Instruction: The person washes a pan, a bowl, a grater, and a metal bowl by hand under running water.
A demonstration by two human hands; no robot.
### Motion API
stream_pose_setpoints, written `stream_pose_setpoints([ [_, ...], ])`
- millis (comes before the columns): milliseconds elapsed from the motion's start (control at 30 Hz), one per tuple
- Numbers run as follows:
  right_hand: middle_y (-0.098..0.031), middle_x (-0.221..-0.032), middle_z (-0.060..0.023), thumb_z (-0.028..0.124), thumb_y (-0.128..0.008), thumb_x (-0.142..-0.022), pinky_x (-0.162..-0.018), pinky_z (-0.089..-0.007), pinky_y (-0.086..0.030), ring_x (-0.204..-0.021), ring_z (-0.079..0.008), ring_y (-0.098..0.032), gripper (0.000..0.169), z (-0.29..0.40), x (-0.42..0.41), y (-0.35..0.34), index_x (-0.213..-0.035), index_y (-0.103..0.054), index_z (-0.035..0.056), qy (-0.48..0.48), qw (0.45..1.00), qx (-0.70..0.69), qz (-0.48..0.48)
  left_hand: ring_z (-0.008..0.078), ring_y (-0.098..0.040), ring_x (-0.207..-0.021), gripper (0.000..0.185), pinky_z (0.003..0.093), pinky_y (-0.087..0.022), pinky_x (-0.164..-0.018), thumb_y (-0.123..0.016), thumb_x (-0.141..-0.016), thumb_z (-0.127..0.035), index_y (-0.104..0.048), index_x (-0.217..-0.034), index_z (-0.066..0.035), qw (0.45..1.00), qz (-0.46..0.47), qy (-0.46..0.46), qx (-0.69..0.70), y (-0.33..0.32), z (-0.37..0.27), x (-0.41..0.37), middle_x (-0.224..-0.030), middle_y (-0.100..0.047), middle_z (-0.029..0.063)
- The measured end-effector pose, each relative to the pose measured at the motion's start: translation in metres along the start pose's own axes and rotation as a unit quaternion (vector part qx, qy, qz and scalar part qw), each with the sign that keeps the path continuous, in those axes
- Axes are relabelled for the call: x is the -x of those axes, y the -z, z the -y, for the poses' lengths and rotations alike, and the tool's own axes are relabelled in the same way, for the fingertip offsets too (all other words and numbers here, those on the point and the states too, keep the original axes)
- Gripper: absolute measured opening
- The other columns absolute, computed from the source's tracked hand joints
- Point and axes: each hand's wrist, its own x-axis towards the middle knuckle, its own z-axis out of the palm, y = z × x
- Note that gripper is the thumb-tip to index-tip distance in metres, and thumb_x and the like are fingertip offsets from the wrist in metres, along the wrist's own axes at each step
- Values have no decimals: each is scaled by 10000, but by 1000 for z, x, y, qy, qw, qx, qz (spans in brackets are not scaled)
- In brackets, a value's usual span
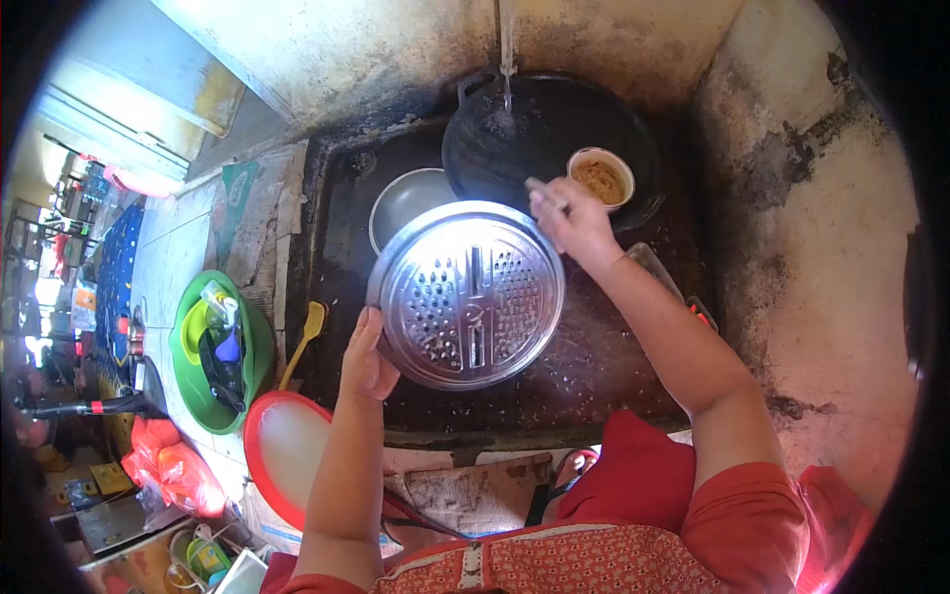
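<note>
My left hand (365,356) grips the left rim of a round metal grater plate (475,297), tilted towards me above the dark wash basin. Rows of raised holes lie on both sides of its two slots. My right hand (579,223) is beyond the plate's upper right rim, its fingers curled around a small pale thing (540,189), too unclear to name. Right beside those fingers, a pale bowl (627,180) with a brownish paste sits in a large black wok (549,156). Partly hidden behind the plate is a round grey metal dish (412,197).
A thin water stream (508,89) falls into the wok. To the left stand a green tub (260,371) of utensils and a red-rimmed basin (256,423) of cloudy liquid. A yellow spatula (300,341) leans at the basin's edge. Stained walls (801,223) bound the right and back.
</note>
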Motion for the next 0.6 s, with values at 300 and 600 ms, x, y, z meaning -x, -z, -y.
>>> stream_pose_setpoints([
  [300, -575, -963, -63, 156, -617, -749, -826, -417, -356, -951, -256, -520, 158, 76, 11, -79, -898, -621, 103, 312, 943, 1, 112, 196, -564, -993, 271, 364, -456, -867, -433, -929, -152, -467, -1176, -46, 989, -47, -82, -113, -33, 30, 5, -1103, -559, 85],
  [600, -558, -819, -35, 211, -548, -751, -729, -429, -385, -848, -260, -515, 150, 75, 14, -84, -854, -654, 186, 307, 947, -4, 90, 192, -557, -1008, 289, 350, -458, -861, -426, -937, -192, -466, -1181, -43, 991, -71, -72, -91, -39, 38, 14, -1152, -538, 92],
])
